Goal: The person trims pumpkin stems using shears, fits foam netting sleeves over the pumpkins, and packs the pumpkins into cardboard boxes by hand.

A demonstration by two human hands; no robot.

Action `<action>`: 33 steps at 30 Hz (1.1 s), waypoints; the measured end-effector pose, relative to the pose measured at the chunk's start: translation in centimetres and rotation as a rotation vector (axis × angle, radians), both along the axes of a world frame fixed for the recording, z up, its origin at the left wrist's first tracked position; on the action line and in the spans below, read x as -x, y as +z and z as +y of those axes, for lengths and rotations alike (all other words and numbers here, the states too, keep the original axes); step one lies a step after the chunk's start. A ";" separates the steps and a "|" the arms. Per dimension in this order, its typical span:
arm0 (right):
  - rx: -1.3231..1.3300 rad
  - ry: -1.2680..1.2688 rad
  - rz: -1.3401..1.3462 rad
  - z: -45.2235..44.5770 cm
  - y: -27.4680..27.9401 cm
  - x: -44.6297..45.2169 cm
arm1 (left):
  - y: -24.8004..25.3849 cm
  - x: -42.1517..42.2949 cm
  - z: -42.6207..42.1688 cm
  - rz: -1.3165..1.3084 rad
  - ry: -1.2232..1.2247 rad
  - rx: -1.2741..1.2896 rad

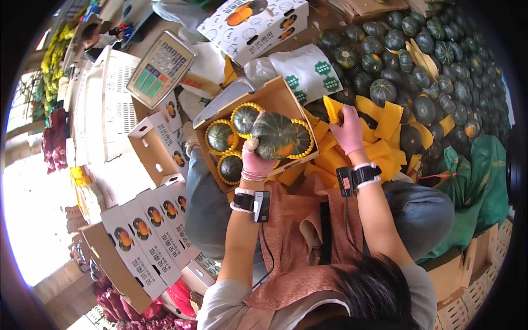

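Note:
My left hand [257,163], in a pink glove, grips a dark green pumpkin [274,135] with an orange patch, held over the right part of an open cardboard box [264,94]. Inside the box several green pumpkins [221,137] sit in yellow foam nets. My right hand [350,131], also gloved in pink, pinches a folded yellow foam net [332,109] to the right of the box. Beneath it lies a pile of flat yellow foam nets [331,159].
A large heap of green pumpkins [383,92] fills the upper right. A scale [161,69] stands at upper left, near a printed carton [253,27]. More cartons [157,231] are at lower left. Green sacks [478,187] lie at right; a person [96,38] is at far upper left.

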State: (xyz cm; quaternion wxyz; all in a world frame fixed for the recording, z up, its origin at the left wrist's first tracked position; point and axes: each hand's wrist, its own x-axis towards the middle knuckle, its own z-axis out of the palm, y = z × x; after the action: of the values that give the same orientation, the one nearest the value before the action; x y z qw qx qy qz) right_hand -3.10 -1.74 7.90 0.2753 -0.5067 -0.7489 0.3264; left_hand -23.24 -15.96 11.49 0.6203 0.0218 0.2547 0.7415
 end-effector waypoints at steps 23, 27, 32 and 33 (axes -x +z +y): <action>0.406 0.632 0.443 -14.5 11.1 -5.3 | 5.6 -11.3 -8.0 1.192 -0.156 0.124; 0.874 0.516 0.790 -15.7 11.5 -5.8 | 8.7 -11.1 -8.6 1.200 -0.286 0.160; 0.345 0.438 0.338 -14.3 10.5 -5.4 | 9.9 -12.0 -9.0 1.341 -0.233 0.292; 0.332 0.431 0.382 -14.5 10.3 -5.2 | 9.4 -12.1 -9.1 1.297 -0.185 0.247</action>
State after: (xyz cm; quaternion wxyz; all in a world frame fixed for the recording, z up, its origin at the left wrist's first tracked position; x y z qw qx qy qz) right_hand 2.13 -16.26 18.16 0.2491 -0.3040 -0.7103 0.5840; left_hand -11.14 -25.06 20.89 0.4004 0.4140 0.6565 0.4872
